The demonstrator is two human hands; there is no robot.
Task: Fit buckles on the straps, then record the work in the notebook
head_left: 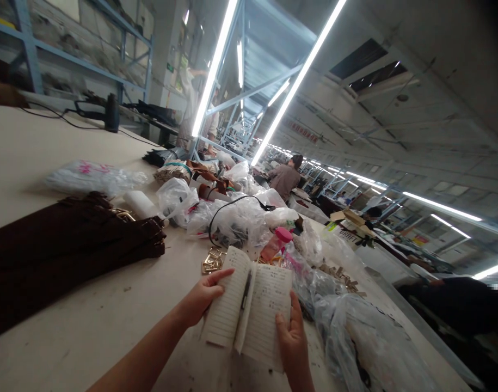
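Notebook, small, ruled and white-paged [269, 316], open across both my hands, above a cream work table [89, 326]. Left hand [203, 296]: fingers bent over the outer edge of the left page, pinching it. Right hand [293, 340]: curled up around the outer edge of the right page, fingers slightly spread. Slim black pen [245, 291] lying in the notebook's gutter. Just beyond the notebook, a pile of gold metal buckles [213, 260]; past them, crumpled clear plastic bags [240, 223] and a pink-capped bottle [283, 235]. Left of my hands, folded dark brown straps [69, 239]. Further along the table, a co-worker in a mauve shirt [285, 177].
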